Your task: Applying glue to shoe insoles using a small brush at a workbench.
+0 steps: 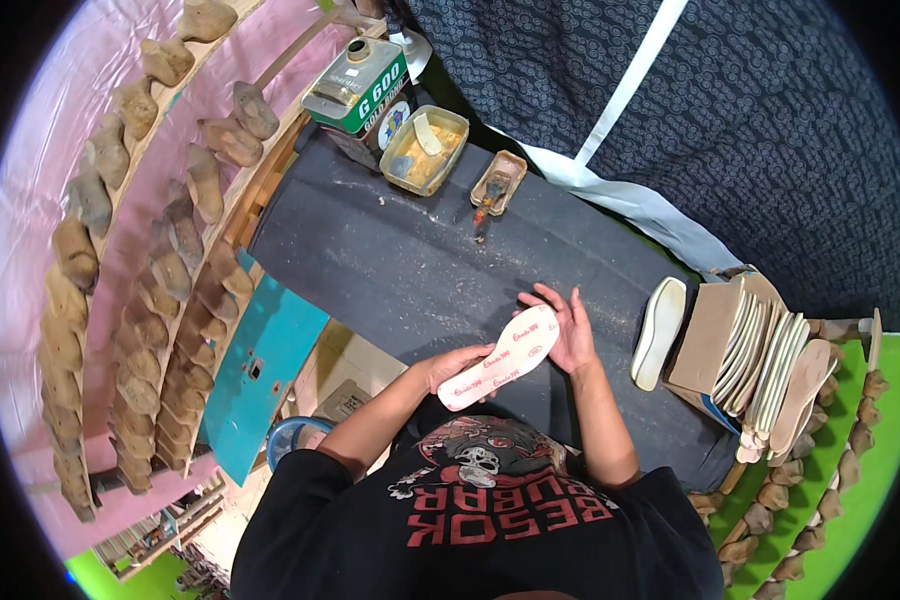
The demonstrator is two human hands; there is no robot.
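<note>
A white shoe insole (500, 360) with red print faces up in front of my chest, above the dark tabletop. My left hand (458, 366) grips it along its left edge, near the narrower end, with the thumb on top and the other fingers mostly hidden beneath. Beside the wider end, my right hand (568, 328) has its fingers spread, and its palm is against or just next to the insole's edge; I cannot tell whether it bears any weight. A cream sole (658, 333) lies on the table to the right of that hand.
At the right, a cardboard box (705, 335) holds several upright insoles (770, 360). Along the far edge stand a green-and-black metal can (358, 95), a plastic tub (440, 180) with yellowish contents, and a small tray (510, 172) with a brush (484, 208). Wooden racks of shoe lasts (205, 180) line the left.
</note>
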